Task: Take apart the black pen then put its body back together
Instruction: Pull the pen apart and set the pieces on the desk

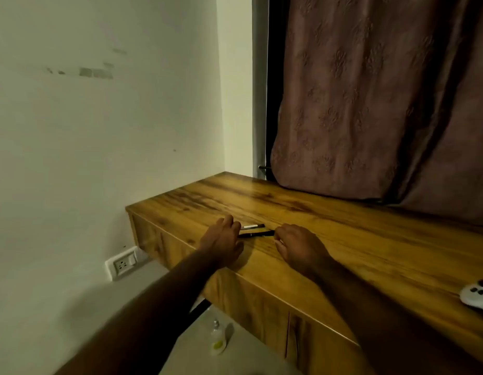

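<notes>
The black pen [258, 234] lies flat on the wooden cabinet top [329, 228], between my two hands. Just behind it lies a second pen-like piece [253, 226], white in the middle with dark ends. My left hand [224, 239] rests palm down at the pen's left end, fingertips touching or covering that end. Curled at the right end, my right hand [297, 246] has its fingertips at the pen's tip. Whether either hand grips the pen is hidden by the fingers.
A white game controller [477, 295] sits at the cabinet's right edge. A brown curtain [383, 104] hangs onto the back of the top. A wall socket [122, 263] is low on the left wall. A small clear bottle [218, 339] stands on the floor.
</notes>
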